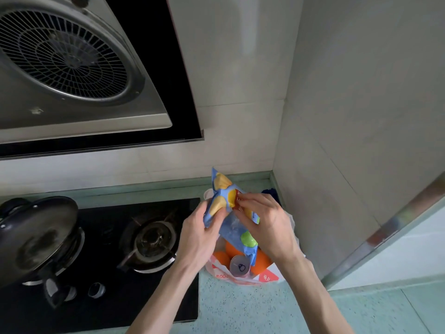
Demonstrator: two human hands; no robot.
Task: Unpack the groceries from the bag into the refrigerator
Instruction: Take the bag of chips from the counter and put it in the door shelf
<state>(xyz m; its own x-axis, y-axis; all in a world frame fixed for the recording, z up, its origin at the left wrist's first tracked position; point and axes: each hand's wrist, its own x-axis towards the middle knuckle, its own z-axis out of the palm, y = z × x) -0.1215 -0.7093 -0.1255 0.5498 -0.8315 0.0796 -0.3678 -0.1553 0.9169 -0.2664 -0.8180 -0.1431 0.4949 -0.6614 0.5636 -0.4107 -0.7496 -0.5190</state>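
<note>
A blue snack packet (pixel 232 229) with yellow pictures and a green spot is held above the bag. My left hand (pixel 201 233) grips its left side and my right hand (pixel 267 225) pinches its upper right part. Below them a white and red plastic grocery bag (pixel 266 277) sits on the pale green counter (pixel 240 307). Inside the bag I see oranges (pixel 221 259) and the top of a can (pixel 238 265). The refrigerator is not in view.
A black gas hob (pixel 149 239) lies left of the bag, with a dark lidded pan (pixel 36 237) on its left burner. A range hood (pixel 72 63) hangs overhead. A tiled wall corner stands behind and right. A dark blue thing (pixel 271 192) sits behind the bag.
</note>
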